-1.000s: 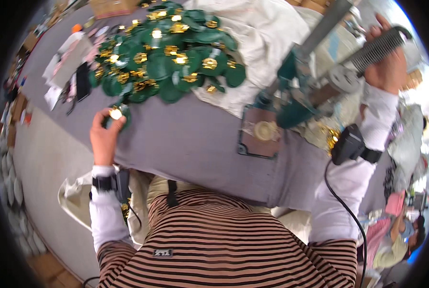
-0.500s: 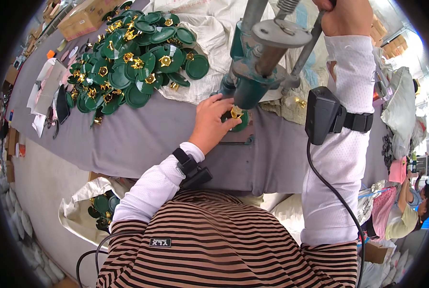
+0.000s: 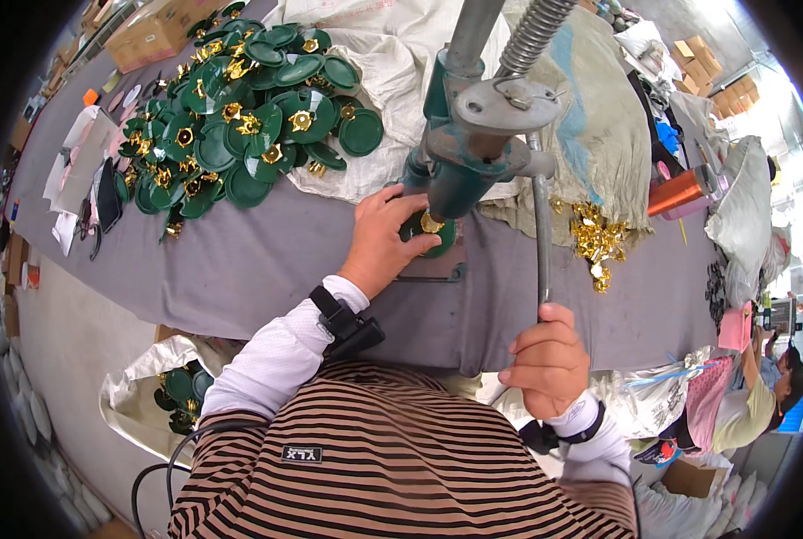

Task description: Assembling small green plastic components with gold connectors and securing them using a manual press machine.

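Grey tablecloth (image 3: 230, 256): parted left fingers (image 3: 407, 207) touch disc (image 3: 444, 239); right fingers (image 3: 550, 354) clasp lever (image 3: 542, 242).

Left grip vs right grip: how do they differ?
Contact: the left grip touches a flat, round green disc under a green metal press; the right grip is wrapped round a grey metal lever.
Shape: the left's thumb stands apart from its fingers; the right's fingers curl closed.
Place: the left is by the press, the right nearer the striped shirt.
Shared: both bare, with white sleeves.
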### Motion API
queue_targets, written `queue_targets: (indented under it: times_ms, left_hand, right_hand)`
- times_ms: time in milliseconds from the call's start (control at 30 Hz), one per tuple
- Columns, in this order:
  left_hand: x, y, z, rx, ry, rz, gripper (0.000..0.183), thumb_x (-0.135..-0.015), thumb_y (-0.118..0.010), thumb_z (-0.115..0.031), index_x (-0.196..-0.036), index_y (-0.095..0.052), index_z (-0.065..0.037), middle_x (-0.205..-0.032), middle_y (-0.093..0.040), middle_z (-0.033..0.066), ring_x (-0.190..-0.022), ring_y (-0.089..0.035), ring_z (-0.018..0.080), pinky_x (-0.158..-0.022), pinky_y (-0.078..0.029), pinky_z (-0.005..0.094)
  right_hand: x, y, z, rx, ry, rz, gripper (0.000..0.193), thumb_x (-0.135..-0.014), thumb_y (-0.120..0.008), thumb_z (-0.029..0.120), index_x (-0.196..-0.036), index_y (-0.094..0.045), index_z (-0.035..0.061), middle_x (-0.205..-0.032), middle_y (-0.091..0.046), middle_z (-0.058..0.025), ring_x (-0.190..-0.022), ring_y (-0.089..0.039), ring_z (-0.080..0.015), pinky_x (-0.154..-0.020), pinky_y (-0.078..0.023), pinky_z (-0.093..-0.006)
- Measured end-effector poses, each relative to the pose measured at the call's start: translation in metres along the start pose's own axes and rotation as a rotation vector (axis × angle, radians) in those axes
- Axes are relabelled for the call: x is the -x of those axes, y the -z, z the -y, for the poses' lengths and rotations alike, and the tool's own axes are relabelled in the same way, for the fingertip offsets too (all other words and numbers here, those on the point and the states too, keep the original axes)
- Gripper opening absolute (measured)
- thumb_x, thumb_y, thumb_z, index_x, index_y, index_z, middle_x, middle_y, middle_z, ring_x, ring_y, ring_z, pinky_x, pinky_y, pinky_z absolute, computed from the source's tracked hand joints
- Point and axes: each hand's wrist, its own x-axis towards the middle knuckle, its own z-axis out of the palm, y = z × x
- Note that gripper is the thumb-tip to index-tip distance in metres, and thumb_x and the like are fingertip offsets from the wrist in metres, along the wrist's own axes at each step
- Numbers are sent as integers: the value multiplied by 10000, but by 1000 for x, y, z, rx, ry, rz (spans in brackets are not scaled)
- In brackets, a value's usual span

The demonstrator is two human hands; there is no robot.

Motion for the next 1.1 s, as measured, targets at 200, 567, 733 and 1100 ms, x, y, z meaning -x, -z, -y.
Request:
queue_targets:
  times_ms: [200, 567, 733, 1100]
  left_hand:
    - [1, 2, 11, 34, -9, -7, 365, -711, -827, -194, -1025, -682, -80, -1153, -679, 65, -1280, -488, 332, -1056, -359, 428]
    - [76, 90, 54, -144, 83, -6, 351, -748, -808, -192, -1057, -686, -80, -1249, -660, 67, -1324, -466, 308, -1069, -380, 437]
    - [92, 165, 66, -188, 93, -123, 327, -745, -773, -121, -1058, -680, -100, -1285, -607, 100, -1275, -492, 318, -1044, -397, 462]
    - [89, 265, 152, -731, 381, -395, 296, -764, -672, -14, -1049, -673, -94, -1055, -618, 186, -965, -603, 402, -823, -512, 459]
  right_hand:
    - [-123, 50, 2, -653, 127, -416, 250, -908, -542, 143, -681, -521, 43, -653, -520, -58, -536, -462, -167, -482, -392, -221]
    - [-261, 106, -127, -754, -284, -428, 423, -1022, -444, 192, -1361, -472, -59, -892, -578, -51, -678, -481, -69, -428, -338, -168]
    - [-252, 121, -140, -743, -283, -351, 435, -1025, -454, 178, -1386, -444, -65, -853, -531, -18, -751, -492, -89, -586, -388, -186]
    - [-259, 98, -126, -778, -265, -432, 418, -1017, -489, 186, -1345, -467, -72, -868, -516, -15, -735, -458, -105, -575, -385, -217]
